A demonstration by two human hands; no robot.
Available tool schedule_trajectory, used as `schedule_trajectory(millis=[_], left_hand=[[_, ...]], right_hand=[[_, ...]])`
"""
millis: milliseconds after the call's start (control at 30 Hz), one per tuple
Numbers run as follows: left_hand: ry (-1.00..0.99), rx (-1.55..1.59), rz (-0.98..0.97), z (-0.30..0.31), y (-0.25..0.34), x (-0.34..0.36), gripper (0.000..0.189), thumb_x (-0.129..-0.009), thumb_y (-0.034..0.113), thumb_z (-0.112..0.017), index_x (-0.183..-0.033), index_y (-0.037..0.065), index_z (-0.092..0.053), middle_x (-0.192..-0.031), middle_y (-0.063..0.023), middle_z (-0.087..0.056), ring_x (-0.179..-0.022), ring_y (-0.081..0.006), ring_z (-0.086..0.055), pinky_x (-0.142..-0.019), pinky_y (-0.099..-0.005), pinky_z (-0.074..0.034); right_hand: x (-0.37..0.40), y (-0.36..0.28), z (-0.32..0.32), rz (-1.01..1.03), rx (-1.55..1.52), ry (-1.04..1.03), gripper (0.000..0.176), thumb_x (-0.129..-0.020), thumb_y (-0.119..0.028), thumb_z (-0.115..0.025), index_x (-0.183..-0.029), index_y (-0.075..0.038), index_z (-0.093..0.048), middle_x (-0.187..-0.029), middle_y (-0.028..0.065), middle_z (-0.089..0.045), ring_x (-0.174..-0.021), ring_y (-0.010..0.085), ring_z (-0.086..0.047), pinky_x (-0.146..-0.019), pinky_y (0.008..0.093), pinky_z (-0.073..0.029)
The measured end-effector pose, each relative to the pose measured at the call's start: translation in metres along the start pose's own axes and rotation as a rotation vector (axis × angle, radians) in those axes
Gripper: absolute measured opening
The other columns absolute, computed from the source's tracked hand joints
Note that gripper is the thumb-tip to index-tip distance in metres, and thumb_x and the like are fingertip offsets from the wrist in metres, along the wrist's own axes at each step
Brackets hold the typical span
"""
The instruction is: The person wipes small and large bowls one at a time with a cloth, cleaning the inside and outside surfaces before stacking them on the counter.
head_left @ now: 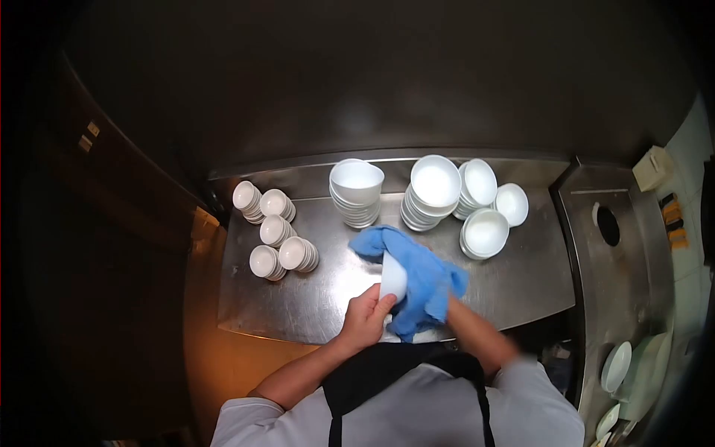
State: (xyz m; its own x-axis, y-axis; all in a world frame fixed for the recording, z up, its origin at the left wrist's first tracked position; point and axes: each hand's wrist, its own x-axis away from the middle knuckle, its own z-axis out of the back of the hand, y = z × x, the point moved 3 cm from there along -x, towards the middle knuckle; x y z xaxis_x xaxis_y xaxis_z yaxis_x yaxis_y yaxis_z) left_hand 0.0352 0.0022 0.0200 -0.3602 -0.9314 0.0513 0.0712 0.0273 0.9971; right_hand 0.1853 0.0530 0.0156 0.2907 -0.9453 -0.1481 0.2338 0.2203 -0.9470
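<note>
A white bowl [393, 278] is tilted on its side in front of my body, with my left hand [366, 313] closed around its near edge, thumb on top. A blue cloth [426, 277] drapes over the bowl's right side and far end. My right hand [452, 307] grips the cloth against the bowl; its fingers are covered by the fabric and the forearm is blurred. Beyond the cloth stand two tall stacks of white bowls, one left [357, 183] and one right [435, 182].
More white bowls [485, 233] are stacked to the right on the steel counter [335, 294]. Several stacks of small white cups [272, 229] stand at the left. A steel sink unit [596, 192] adjoins on the right, with white dishes [617, 366] near its front.
</note>
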Motion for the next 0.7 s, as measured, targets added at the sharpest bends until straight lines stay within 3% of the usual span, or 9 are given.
schedule_trajectory(millis=[33, 100, 133, 233, 367, 500, 567, 633, 700], left_hand=[[0.056, -0.080, -0.036, 0.004, -0.003, -0.006, 0.021, -0.093, 0.012, -0.057, -0.108, -0.002, -0.061, -0.083, -0.0132, -0.068, -0.077, -0.0115, -0.061, -0.069, -0.0297, -0.049], [0.116, -0.165, -0.130, 0.014, -0.016, -0.019, 0.022, -0.094, 0.014, -0.059, -0.110, -0.001, -0.062, -0.097, -0.0111, -0.069, -0.091, -0.0115, -0.062, -0.079, -0.0303, -0.050], [0.110, -0.082, -0.094, 0.014, -0.015, -0.018, 0.023, -0.094, 0.014, -0.059, -0.111, -0.001, -0.062, -0.099, -0.0106, -0.069, -0.093, -0.0118, -0.062, -0.081, -0.0304, -0.050], [0.057, 0.145, 0.060, 0.015, -0.022, -0.003, 0.024, -0.094, 0.012, -0.060, -0.113, -0.001, -0.062, -0.105, -0.0093, -0.068, -0.098, -0.0128, -0.062, -0.084, -0.0307, -0.050], [-0.312, 0.089, -0.078, 0.019, 0.018, -0.002, 0.028, -0.096, 0.011, -0.058, -0.121, -0.001, -0.059, -0.113, -0.0074, -0.066, -0.105, -0.0147, -0.062, -0.089, -0.0309, -0.049], [-0.047, 0.614, -0.123, 0.028, 0.001, -0.035, 0.050, -0.101, 0.024, -0.052, -0.142, 0.000, -0.038, -0.140, -0.0141, -0.049, -0.125, -0.0203, -0.051, -0.106, -0.0346, -0.038], [0.102, 0.327, -0.229, 0.016, 0.003, -0.039, 0.052, -0.103, 0.031, -0.046, -0.143, 0.000, -0.036, -0.141, -0.0140, -0.048, -0.126, -0.0212, -0.050, -0.107, -0.0363, -0.038], [0.106, -0.204, -0.351, 0.018, 0.008, -0.042, 0.054, -0.105, 0.040, -0.036, -0.143, 0.003, -0.037, -0.139, -0.0152, -0.049, -0.126, -0.0218, -0.049, -0.109, -0.0386, -0.037], [0.016, 0.670, 0.107, 0.007, 0.006, -0.045, 0.057, -0.102, 0.047, -0.039, -0.143, 0.007, -0.039, -0.138, -0.0190, -0.049, -0.126, -0.0281, -0.050, -0.108, -0.0424, -0.038]], right_hand=[[0.002, -0.027, -0.004, 0.106, 0.276, 0.082, 0.035, -0.092, -0.019, -0.059, -0.122, -0.001, -0.059, -0.123, 0.0169, -0.058, -0.115, 0.0314, -0.055, -0.104, 0.0410, -0.039], [0.019, -0.026, -0.050, 0.100, -0.114, 0.414, 0.039, -0.090, -0.021, -0.061, -0.124, -0.001, -0.058, -0.127, 0.0190, -0.055, -0.118, 0.0328, -0.053, -0.105, 0.0417, -0.038], [0.027, -0.035, -0.055, 0.354, 0.687, 0.198, 0.047, -0.090, -0.024, -0.062, -0.130, 0.000, -0.053, -0.132, 0.0216, -0.051, -0.124, 0.0363, -0.048, -0.108, 0.0434, -0.036], [0.013, -0.035, -0.038, 0.228, 0.431, 0.338, 0.044, -0.092, -0.019, -0.057, -0.132, -0.001, -0.053, -0.134, 0.0229, -0.050, -0.125, 0.0358, -0.050, -0.107, 0.0375, -0.037], [0.002, -0.021, 0.014, -0.224, -0.719, 0.116, 0.036, -0.098, -0.025, -0.056, -0.122, 0.000, -0.058, -0.112, 0.0100, -0.063, -0.102, 0.0165, -0.059, -0.093, 0.0283, -0.045], [0.016, -0.008, 0.021, -0.255, -0.505, 0.413, 0.027, -0.100, -0.023, -0.055, -0.112, 0.000, -0.061, -0.098, 0.0018, -0.065, -0.088, 0.0072, -0.057, -0.077, 0.0232, -0.047], [0.016, -0.001, 0.023, -0.318, -0.192, 0.403, 0.025, -0.100, -0.022, -0.055, -0.108, 0.001, -0.062, -0.095, 0.0009, -0.065, -0.083, 0.0057, -0.057, -0.072, 0.0224, -0.047], [0.019, -0.010, 0.002, -0.224, -0.365, 0.423, 0.025, -0.098, -0.022, -0.057, -0.105, 0.002, -0.061, -0.094, 0.0055, -0.065, -0.079, 0.0117, -0.060, -0.071, 0.0273, -0.048], [0.028, -0.029, -0.018, -0.024, -0.253, 0.370, 0.025, -0.096, -0.022, -0.061, -0.102, 0.002, -0.062, -0.093, 0.0098, -0.065, -0.077, 0.0192, -0.061, -0.072, 0.0321, -0.049]])
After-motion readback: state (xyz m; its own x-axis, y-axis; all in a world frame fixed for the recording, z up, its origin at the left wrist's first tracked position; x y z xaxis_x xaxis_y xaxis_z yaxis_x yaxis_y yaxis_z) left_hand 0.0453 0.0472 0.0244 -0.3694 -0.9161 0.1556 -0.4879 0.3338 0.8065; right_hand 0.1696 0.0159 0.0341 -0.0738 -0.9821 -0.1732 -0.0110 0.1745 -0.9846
